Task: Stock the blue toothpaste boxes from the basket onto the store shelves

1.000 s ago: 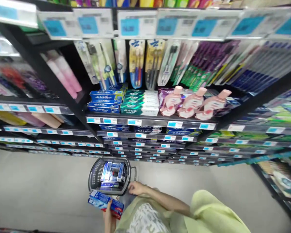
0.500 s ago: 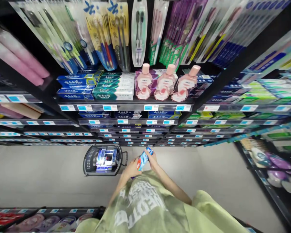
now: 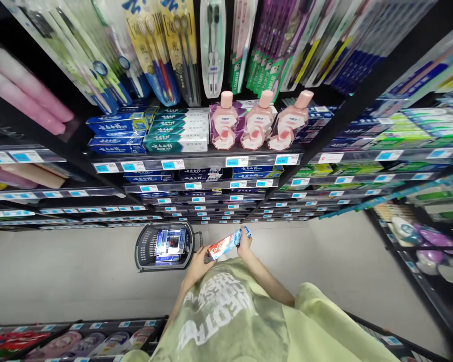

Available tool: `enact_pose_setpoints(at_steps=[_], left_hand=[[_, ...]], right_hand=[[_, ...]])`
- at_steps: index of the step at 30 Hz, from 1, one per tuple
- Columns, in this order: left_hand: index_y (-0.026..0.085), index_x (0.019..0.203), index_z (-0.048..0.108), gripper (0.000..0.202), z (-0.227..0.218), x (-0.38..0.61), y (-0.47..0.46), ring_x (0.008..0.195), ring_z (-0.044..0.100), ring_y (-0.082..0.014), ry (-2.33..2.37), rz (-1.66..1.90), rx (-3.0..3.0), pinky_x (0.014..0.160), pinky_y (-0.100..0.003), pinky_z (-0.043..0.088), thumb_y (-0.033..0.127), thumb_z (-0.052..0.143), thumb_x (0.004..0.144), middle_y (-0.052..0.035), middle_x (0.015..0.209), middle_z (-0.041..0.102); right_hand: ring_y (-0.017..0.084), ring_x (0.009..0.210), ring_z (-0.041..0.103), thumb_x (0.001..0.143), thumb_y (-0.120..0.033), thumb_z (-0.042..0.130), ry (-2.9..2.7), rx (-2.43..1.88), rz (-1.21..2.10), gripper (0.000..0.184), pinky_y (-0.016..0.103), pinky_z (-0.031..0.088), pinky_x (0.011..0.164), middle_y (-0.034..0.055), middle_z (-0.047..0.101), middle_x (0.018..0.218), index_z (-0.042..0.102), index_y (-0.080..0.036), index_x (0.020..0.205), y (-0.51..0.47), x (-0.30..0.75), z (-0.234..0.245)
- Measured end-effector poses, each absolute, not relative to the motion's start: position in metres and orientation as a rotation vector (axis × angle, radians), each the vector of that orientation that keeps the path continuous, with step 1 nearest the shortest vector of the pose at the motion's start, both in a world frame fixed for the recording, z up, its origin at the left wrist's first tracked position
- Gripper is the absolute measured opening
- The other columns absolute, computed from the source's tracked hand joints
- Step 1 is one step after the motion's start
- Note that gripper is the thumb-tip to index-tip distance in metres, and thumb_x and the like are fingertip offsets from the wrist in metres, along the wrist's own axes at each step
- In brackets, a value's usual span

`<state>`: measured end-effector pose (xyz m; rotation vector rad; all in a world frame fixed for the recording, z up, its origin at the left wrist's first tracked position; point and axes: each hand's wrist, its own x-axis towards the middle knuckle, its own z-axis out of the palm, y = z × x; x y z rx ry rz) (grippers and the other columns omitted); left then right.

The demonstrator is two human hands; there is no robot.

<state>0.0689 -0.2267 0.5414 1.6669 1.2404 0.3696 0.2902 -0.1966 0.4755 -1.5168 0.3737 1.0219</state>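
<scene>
A red, white and blue Colgate toothpaste box (image 3: 225,244) is held in front of my body, its printed side facing up. My left hand (image 3: 201,261) grips its lower left end. The fingers of my right hand (image 3: 244,243) are closed round the upper right end. Just left of my left hand, a dark grey shopping basket (image 3: 139,251) rests on the floor. Inside it lie several blue and white boxes (image 3: 169,244). The basket's handle (image 3: 200,241) sticks out toward my left hand.
Ahead rises a black shelf (image 3: 196,160) with toothpaste boxes (image 3: 177,129), three pink bottles (image 3: 255,123) and hanging toothbrush packs (image 3: 212,50). Another rack (image 3: 407,281) stands at right. Behind me is a low shelf with round packs (image 3: 86,346). Grey floor (image 3: 79,281) lies between.
The toothpaste box has turned from steep to flatter, so its Colgate lettering shows. My hands have moved farther apart along it. The basket appears slightly farther right as the view shifts.
</scene>
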Motion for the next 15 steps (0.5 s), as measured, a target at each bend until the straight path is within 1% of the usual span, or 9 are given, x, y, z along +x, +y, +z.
enact_pose_setpoints(at_steps=[2,4,6,8,9,11,13,15], left_hand=[[0.022,0.134,0.052,0.061,0.538,0.062,-0.228,0.096,0.065,-0.0185,1.255,0.443,1.593,0.081,-0.031,0.056,0.034,0.070,0.077,-0.0096,0.126,0.059],[0.020,0.136,0.048,0.067,0.533,0.054,-0.227,0.098,0.066,-0.0191,1.263,0.529,1.438,0.082,-0.032,0.057,0.040,0.071,0.077,-0.0119,0.131,0.056],[0.018,0.139,0.040,0.074,0.527,0.044,-0.226,0.106,0.066,-0.0228,1.257,0.565,1.236,0.081,-0.034,0.059,0.051,0.068,0.079,-0.0164,0.138,0.052],[0.018,0.141,0.036,0.081,0.521,0.034,-0.227,0.111,0.065,-0.0271,1.231,0.544,1.107,0.077,-0.035,0.060,0.061,0.064,0.079,-0.0199,0.140,0.051],[0.017,0.140,0.038,0.083,0.517,0.029,-0.228,0.111,0.065,-0.0284,1.213,0.526,1.089,0.076,-0.036,0.060,0.064,0.065,0.078,-0.0203,0.138,0.053],[0.015,0.133,0.047,0.082,0.512,0.020,-0.234,0.108,0.067,-0.0285,1.177,0.494,1.112,0.082,-0.037,0.059,0.064,0.071,0.072,-0.0189,0.131,0.060],[0.013,0.124,0.056,0.074,0.508,0.014,-0.242,0.105,0.068,-0.0272,1.151,0.465,1.142,0.089,-0.037,0.057,0.058,0.076,0.069,-0.0171,0.124,0.066],[0.011,0.122,0.060,0.066,0.506,0.010,-0.251,0.104,0.068,-0.0264,1.155,0.440,1.177,0.092,-0.037,0.055,0.051,0.076,0.071,-0.0160,0.121,0.068]], right_hand=[[0.013,0.062,0.060,0.065,-0.048,0.074,0.344,-1.504,1.047,0.047,0.024,0.050,0.056,-0.0037,0.064,0.076,0.051,-0.024,0.098,-0.192,0.279,0.477],[0.013,0.062,0.060,0.065,-0.050,0.072,0.300,-1.480,1.085,0.046,0.025,0.051,0.058,-0.0051,0.064,0.075,0.051,-0.025,0.097,-0.187,0.267,0.479],[0.013,0.061,0.059,0.063,-0.052,0.072,0.249,-1.455,1.123,0.047,0.025,0.052,0.059,-0.0068,0.061,0.072,0.051,-0.024,0.095,-0.185,0.256,0.482],[0.012,0.060,0.057,0.063,-0.055,0.070,0.197,-1.441,1.154,0.045,0.024,0.051,0.060,-0.0078,0.059,0.068,0.052,-0.024,0.090,-0.185,0.246,0.485],[0.012,0.060,0.056,0.063,-0.056,0.069,0.173,-1.443,1.165,0.044,0.024,0.051,0.060,-0.0080,0.057,0.067,0.052,-0.023,0.088,-0.186,0.241,0.485],[0.012,0.062,0.056,0.065,-0.057,0.067,0.137,-1.472,1.179,0.042,0.023,0.051,0.062,-0.0080,0.057,0.066,0.051,-0.023,0.086,-0.189,0.234,0.483],[0.012,0.064,0.057,0.067,-0.056,0.067,0.122,-1.530,1.195,0.041,0.022,0.051,0.064,-0.0078,0.058,0.069,0.051,-0.024,0.087,-0.196,0.231,0.479],[0.012,0.066,0.058,0.069,-0.053,0.068,0.125,-1.595,1.263,0.039,0.023,0.052,0.066,-0.0068,0.059,0.070,0.051,-0.023,0.087,-0.206,0.231,0.474]])
